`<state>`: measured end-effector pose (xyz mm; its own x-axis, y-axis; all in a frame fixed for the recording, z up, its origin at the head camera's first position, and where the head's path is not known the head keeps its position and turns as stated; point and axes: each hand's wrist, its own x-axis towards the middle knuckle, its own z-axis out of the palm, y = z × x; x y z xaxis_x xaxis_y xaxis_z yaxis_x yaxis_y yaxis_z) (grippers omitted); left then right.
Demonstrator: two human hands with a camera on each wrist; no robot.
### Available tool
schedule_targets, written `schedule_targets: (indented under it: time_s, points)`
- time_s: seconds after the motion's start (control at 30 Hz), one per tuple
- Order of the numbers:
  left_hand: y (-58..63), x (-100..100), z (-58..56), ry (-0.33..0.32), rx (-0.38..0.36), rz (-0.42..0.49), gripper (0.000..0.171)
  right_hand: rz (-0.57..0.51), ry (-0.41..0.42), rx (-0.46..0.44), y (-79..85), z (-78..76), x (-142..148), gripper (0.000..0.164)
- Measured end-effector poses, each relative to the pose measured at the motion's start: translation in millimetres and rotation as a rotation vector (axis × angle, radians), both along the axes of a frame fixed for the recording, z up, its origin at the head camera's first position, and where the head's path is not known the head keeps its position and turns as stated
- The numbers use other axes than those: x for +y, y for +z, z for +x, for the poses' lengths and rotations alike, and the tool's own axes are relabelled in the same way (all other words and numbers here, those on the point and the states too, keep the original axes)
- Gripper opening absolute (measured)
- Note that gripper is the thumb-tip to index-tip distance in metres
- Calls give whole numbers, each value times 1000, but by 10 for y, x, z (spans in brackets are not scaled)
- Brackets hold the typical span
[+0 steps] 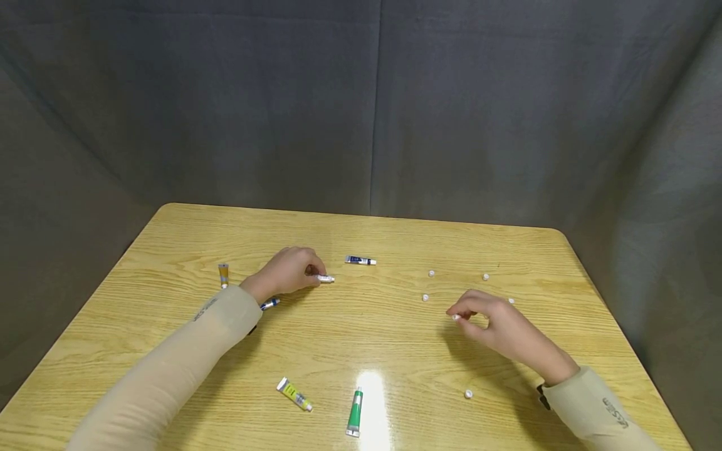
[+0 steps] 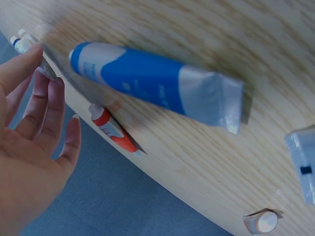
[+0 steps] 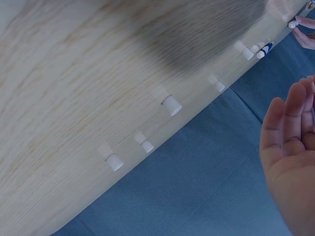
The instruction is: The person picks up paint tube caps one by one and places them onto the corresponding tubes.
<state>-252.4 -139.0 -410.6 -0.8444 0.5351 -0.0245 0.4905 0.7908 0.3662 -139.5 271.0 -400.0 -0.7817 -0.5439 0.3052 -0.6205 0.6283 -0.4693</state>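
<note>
My left hand (image 1: 290, 270) pinches a small whitish paint tube (image 1: 325, 279) just over the table, its white end pointing right. In the left wrist view that hand (image 2: 37, 132) mostly covers the tube. A blue paint tube (image 2: 142, 81) and a red one (image 2: 114, 130) lie nearby; the head view shows only part of the blue tube (image 1: 270, 304) past the left forearm. Between thumb and fingertips, my right hand (image 1: 496, 319) holds a small white cap (image 1: 455, 317) above the table. The right wrist view shows that hand's fingers (image 3: 293, 115), with the cap barely visible at the frame edge.
Several white caps (image 1: 425, 297) are scattered on the right of the wooden table (image 1: 372, 338). A dark blue tube (image 1: 360, 260) lies at the back, an ochre tube (image 1: 223, 274) at left, and yellow-green (image 1: 294, 394) and green (image 1: 355, 412) tubes in front. Grey curtains (image 1: 282, 113) surround the table.
</note>
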Motion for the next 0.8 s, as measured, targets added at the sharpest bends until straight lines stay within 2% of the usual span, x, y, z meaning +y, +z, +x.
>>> schedule_targets:
  time_s: [0.17,0.43,0.63,0.8]
  points:
    - [26,-1,13,6,22,30,12,-24,1,30,30,-6,10,22]
    - [110,48,59,-14,63,67,12,-11,-32,66,28,-17,-4,27]
    - [171,98,142,-19,71,93,15,-2,-78,24,24,-14,-46,20]
    - [239,179,239,-50,88,129,15,-18,-87,37,23,-27,-87,20]
